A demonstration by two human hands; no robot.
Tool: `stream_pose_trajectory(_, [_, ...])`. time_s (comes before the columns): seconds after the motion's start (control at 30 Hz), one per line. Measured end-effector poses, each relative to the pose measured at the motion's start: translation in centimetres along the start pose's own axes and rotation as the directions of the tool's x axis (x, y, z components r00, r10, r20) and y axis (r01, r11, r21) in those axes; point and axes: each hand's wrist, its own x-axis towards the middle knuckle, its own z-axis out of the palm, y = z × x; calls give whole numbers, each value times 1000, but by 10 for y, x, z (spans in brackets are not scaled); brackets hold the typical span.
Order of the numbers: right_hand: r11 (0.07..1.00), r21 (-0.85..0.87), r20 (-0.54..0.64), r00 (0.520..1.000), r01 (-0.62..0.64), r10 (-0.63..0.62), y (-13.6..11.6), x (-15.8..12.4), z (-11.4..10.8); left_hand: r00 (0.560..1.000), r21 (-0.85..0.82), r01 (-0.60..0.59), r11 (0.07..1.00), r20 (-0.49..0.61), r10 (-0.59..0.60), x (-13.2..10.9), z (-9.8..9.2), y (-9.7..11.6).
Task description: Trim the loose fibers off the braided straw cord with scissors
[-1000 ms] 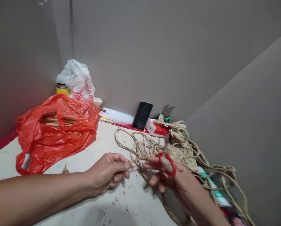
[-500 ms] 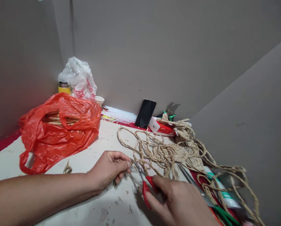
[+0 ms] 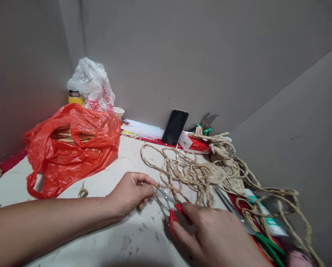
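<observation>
Left hand point(image 3: 134, 193) at 7 o'clock from view centre: thumb and forefinger pinched together; anything between them is too small to identify. Scissors point(image 3: 171, 216) at 6 o'clock, blade tips at the left fingertips, red handles gripped by the right hand point(image 3: 210, 231) at 5 o'clock. Surroundings, left to right: red plastic bag point(image 3: 79, 159) at 9 o'clock on the white tabletop point(image 3: 132, 159); white plastic bag point(image 3: 92, 87) behind it at 10 o'clock; dark phone point(image 3: 175, 126) near centre, propped at a tilt; braided cord point(image 3: 201, 174), loosely looped and coiled, between 4 and 5 o'clock; green-handled tool point(image 3: 262, 237) at 4 o'clock, just beside the right hand.
</observation>
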Motion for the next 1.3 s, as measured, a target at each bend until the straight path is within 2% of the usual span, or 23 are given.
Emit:
stream_pose_trajectory(0.3, [999, -38, -47, 999, 5, -7, -2, -2, 6, 1000, 66, 12, 998, -12, -11, 0, -1, -1])
stream_pose_trajectory(0.57, [1000, -1, 4, 1000, -14, 14, -4, -3, 9, 997, -1, 73, 997, -28, -73, 2, -1, -1])
stream_pose_trajectory(0.8, [999, -15, 72, 996, -49, 50, -5, -2, 9, 995, 22, 82, 996, -53, -81, 1, 0, -2])
stream_pose_trajectory(0.97, [1000, 22, 88, 996, -14, 12, -3, -2, 2, 996, -8, 67, 998, -61, -68, 1, -1, -4])
stream_pose_trajectory(1.3, [997, 31, 2, 998, 65, -65, -1, -2, 0, 996, -50, 73, 996, -41, -75, 1, -1, -3])
